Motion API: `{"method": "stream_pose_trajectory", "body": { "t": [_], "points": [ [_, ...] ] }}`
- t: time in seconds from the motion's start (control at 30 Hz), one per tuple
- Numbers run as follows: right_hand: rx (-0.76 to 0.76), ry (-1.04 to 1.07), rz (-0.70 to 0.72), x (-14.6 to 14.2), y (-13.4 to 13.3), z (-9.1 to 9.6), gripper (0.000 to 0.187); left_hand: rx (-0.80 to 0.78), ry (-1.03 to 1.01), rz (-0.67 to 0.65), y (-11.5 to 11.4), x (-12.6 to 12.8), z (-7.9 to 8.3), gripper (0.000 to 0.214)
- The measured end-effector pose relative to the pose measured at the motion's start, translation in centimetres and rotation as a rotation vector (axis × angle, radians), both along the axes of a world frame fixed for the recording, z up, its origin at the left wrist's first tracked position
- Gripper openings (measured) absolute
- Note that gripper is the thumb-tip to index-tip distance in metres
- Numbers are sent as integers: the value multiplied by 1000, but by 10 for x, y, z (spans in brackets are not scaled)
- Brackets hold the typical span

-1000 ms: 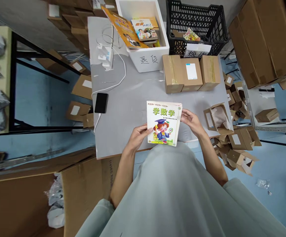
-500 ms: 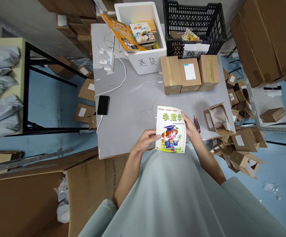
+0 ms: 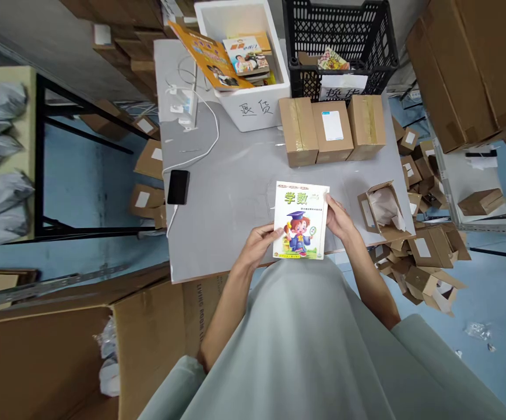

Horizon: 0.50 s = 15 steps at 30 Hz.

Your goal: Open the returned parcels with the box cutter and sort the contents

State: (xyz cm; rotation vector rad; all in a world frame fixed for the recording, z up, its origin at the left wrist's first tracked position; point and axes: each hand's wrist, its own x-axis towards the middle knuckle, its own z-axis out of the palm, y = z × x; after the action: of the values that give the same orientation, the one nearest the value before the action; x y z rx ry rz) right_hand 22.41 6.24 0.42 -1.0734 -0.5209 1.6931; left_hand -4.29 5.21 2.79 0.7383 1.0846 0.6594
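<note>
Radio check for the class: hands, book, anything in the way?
Left hand grips book by left edge; right hand at upper right edge. Front cover showing. Phone off left, open carton off right, neither blocking.

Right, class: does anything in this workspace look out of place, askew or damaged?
Yes. The orange book slants up out of the white bin, while other books lie inside. On the floor at right, crumpled plastic lies loose near a jumbled heap of boxes. The held book shows no clear damage.
</note>
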Motion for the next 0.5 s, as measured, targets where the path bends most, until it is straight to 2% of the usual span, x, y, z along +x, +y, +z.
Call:
{"method": "stream_pose_trajectory", "body": {
  "t": [0.17, 0.3, 0.4, 0.5],
  "points": [
    [11, -89, 137, 17, -22, 4, 52, -16, -7, 114, 8, -4, -4, 61],
    [26, -143, 119, 9, -34, 0, 56, 14, 51, 105, 15, -7, -12, 63],
    [73, -186, 94, -4, -31, -4, 55, 116, 117, 102, 19, -2, -26, 69],
    [96, -218, 88, -20, -25, -7, 54, 298, 174, 160, 23, 7, -42, 80]
  ]
}}
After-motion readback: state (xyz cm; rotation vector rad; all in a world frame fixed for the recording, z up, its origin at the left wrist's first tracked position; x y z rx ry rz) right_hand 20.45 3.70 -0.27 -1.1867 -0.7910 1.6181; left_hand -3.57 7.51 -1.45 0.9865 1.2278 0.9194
